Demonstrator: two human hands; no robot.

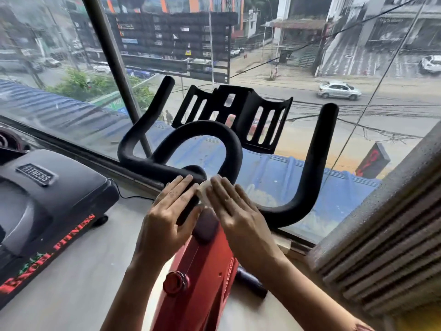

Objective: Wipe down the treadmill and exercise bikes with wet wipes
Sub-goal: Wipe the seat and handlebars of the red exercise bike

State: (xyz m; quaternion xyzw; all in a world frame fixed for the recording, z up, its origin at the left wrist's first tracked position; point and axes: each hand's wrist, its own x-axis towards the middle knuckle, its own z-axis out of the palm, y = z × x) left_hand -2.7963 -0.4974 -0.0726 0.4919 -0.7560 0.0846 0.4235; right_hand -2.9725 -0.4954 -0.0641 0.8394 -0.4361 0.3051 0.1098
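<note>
Both hands flat at the centre of the exercise bike's black handlebar (236,151), fingers straight. Left hand (167,216) lay on the bar. Right hand (235,211) pressed a white wet wipe (204,191), which showed between the two hands. Slotted black holder (243,108) stood behind the loop. Red frame (205,266) and red knob (175,283) sat below. Treadmill (59,192) was at left, by the window (310,56).

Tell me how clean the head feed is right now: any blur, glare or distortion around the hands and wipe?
Head view: daylight through the window is even, no hard glare; the black handlebars read as near-silhouette; the right hand and the wipe at its fingertips are softly motion-blurred, the left hand sharper; wide-angle distortion leans the window pole and the buildings outside.
</note>
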